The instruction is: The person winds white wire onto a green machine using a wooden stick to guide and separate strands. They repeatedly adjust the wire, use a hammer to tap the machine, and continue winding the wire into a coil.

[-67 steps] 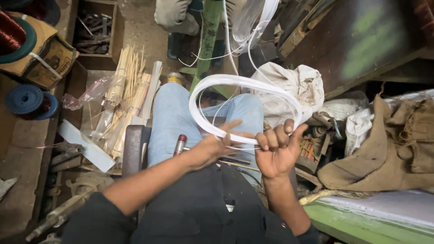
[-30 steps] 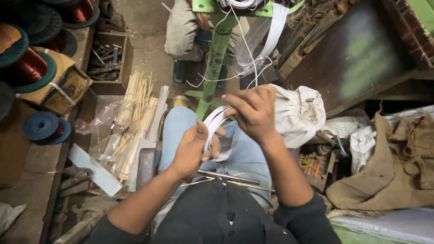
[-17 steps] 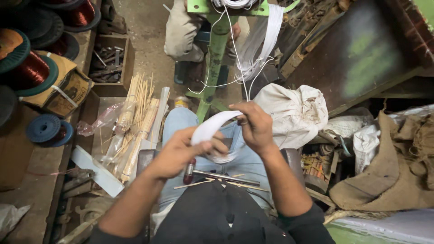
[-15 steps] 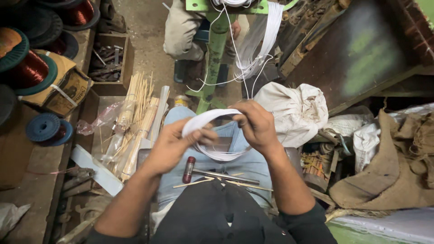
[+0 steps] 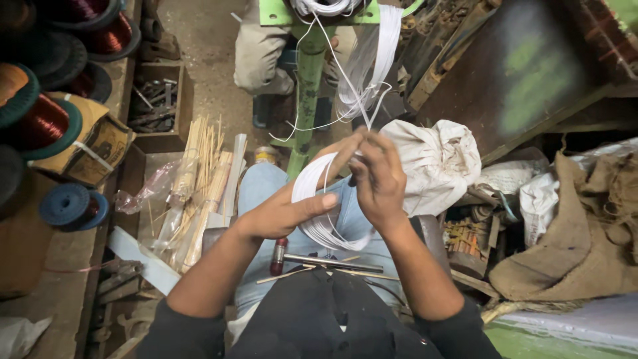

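— Both hands are lifting higher over the lap now, and the white tape coil (image 5: 318, 199) is turning from flat to edge-on.
— Left hand (image 5: 282, 213) is clamping the coil's side, thumb across, steadying the loop. Right hand (image 5: 379, 183) is pinching its top, fingertips guiding the strands feeding from the green stand (image 5: 307, 100).

Single view only: head-worn camera, looked steeply down over the wearer's chest and lap. Both hands, left hand (image 5: 282, 213) and right hand (image 5: 379, 179), sat close, near frame centre. Top of frame faced forward to a green post (image 5: 307, 86); spools (image 5: 40, 119) lay at left edge, sacking (image 5: 585, 233) at right. No second view to overlap.
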